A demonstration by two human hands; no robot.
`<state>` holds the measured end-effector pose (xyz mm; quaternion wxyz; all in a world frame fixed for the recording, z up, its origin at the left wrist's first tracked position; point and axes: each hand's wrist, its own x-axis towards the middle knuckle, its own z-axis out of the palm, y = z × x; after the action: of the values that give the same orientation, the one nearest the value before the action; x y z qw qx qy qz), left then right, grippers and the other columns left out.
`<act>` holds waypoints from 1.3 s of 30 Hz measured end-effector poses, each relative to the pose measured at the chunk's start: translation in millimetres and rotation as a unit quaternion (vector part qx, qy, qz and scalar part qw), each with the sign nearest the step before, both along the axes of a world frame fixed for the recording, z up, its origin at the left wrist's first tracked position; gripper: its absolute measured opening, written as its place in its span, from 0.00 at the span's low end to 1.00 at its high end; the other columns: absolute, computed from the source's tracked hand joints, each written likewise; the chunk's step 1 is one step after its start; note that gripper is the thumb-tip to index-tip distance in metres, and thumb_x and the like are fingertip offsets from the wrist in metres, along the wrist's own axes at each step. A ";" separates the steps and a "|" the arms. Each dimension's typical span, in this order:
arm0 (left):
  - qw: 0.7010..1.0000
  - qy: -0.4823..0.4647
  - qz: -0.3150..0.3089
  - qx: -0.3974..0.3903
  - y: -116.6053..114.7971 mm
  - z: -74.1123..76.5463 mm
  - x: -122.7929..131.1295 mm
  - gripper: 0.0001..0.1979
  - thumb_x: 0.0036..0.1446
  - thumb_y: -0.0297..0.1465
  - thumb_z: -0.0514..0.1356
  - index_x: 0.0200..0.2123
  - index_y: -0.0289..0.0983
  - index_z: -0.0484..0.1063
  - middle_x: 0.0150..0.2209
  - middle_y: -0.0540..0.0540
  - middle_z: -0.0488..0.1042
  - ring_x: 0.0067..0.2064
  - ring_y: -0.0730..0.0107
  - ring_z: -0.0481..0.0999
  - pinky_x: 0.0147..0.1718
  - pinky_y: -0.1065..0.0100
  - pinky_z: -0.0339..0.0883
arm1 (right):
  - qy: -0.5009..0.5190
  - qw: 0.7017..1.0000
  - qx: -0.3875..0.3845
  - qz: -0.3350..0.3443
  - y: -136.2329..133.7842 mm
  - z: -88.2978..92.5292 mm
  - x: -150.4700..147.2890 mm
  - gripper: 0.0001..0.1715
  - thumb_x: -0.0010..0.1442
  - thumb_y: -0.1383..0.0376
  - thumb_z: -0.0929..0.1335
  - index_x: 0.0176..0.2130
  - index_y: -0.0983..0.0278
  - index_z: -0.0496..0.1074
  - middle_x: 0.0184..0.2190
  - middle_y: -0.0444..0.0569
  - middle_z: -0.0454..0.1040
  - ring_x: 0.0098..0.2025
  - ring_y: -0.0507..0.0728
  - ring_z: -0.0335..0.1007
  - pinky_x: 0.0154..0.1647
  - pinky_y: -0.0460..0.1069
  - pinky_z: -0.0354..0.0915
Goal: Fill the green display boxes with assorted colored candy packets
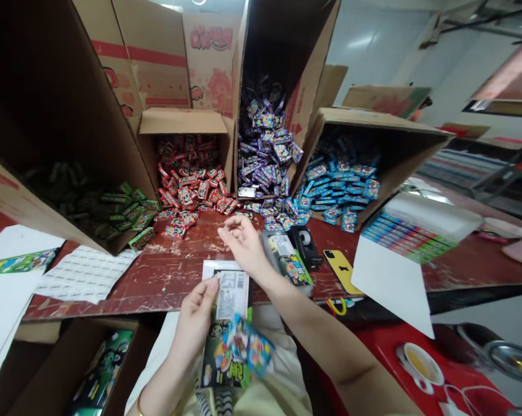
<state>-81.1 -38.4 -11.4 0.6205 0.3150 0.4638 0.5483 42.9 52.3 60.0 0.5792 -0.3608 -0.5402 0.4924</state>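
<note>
Between the thumb and fingers of my left hand [195,315] is the upper left edge of a black and green printed packaging bag [219,364] with a white label, held over my lap. Small blue wrapped candy packets [254,349], slightly blurred, are in front of its lower part; I cannot tell whether they touch it. My right hand [244,244] is above the table, just past the bag's top, its fingers loosely curled and apart with nothing visible in them. The nearest loose packets are the red candy packets [191,193] and purple candy packets [265,167].
Tipped cartons hold green packets [126,208], red, purple and blue packets [330,185]. More printed bags [289,263], a black tape dispenser [305,245] and a yellow phone [341,270] lie at right. A cup [421,367] stands on a red stool [382,346].
</note>
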 end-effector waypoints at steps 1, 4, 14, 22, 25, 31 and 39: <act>1.000 0.002 0.016 -0.002 2.2 -1.3 -1.9 0.23 0.45 0.45 0.66 0.39 0.34 0.77 0.33 0.44 0.81 0.32 0.64 0.78 0.34 0.68 0.69 | -0.013 0.999 0.019 -0.040 -3.1 -9.3 2.7 0.17 0.52 0.56 0.70 0.38 0.60 0.62 0.32 0.43 0.66 0.31 0.50 0.64 0.30 0.44 0.64; 0.997 -0.006 0.074 -0.024 7.6 -10.0 -14.1 0.23 0.42 0.46 0.68 0.34 0.33 0.77 0.30 0.44 0.80 0.29 0.66 0.77 0.32 0.68 0.69 | -0.042 0.989 0.016 -0.139 -33.8 -47.3 19.9 0.15 0.57 0.53 0.67 0.40 0.59 0.65 0.34 0.48 0.69 0.38 0.55 0.66 0.36 0.48 0.65; 0.993 -0.025 0.096 -0.067 6.3 -15.2 -23.4 0.23 0.40 0.44 0.70 0.35 0.33 0.77 0.29 0.45 0.81 0.30 0.66 0.78 0.33 0.68 0.70 | -0.200 0.957 -0.134 0.160 -186.6 -135.2 57.1 0.21 0.58 0.53 0.67 0.46 0.62 0.72 0.45 0.52 0.71 0.47 0.59 0.67 0.50 0.51 0.62; 0.991 -0.005 0.126 -0.044 5.4 -9.6 -34.8 0.21 0.42 0.43 0.69 0.36 0.34 0.76 0.30 0.46 0.80 0.31 0.68 0.78 0.34 0.70 0.70 | 0.012 0.969 -0.224 0.106 -129.3 -91.1 83.6 0.19 0.51 0.52 0.72 0.31 0.62 0.65 0.27 0.46 0.71 0.31 0.54 0.68 0.37 0.50 0.67; 0.994 0.081 0.070 -0.011 0.2 -10.6 -27.1 0.20 0.47 0.43 0.66 0.39 0.35 0.76 0.33 0.46 0.80 0.33 0.69 0.77 0.36 0.72 0.69 | 0.132 0.974 -0.174 0.068 -92.9 -56.5 76.8 0.22 0.55 0.46 0.66 0.33 0.61 0.64 0.26 0.46 0.68 0.27 0.54 0.66 0.34 0.51 0.67; 0.985 0.164 -0.025 0.053 -7.3 5.2 -3.5 0.20 0.49 0.45 0.64 0.41 0.36 0.78 0.32 0.47 0.80 0.34 0.68 0.75 0.32 0.75 0.67 | 0.080 0.996 -0.010 0.032 -38.7 -4.4 65.8 0.30 0.53 0.56 0.72 0.51 0.52 0.58 0.42 0.45 0.69 0.42 0.54 0.68 0.44 0.50 0.68; 0.989 0.123 -0.050 0.063 -10.8 18.9 -1.1 0.20 0.52 0.45 0.62 0.41 0.36 0.78 0.32 0.45 0.80 0.33 0.68 0.74 0.34 0.73 0.67 | -0.196 0.969 0.104 0.106 -34.6 3.4 63.6 0.10 0.59 0.63 0.67 0.42 0.61 0.67 0.37 0.46 0.70 0.32 0.51 0.69 0.35 0.47 0.67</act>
<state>-82.2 -49.2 7.5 0.5645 0.4416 0.4842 0.5018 106.6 17.8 63.4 0.4405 -0.3283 -0.7272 0.4116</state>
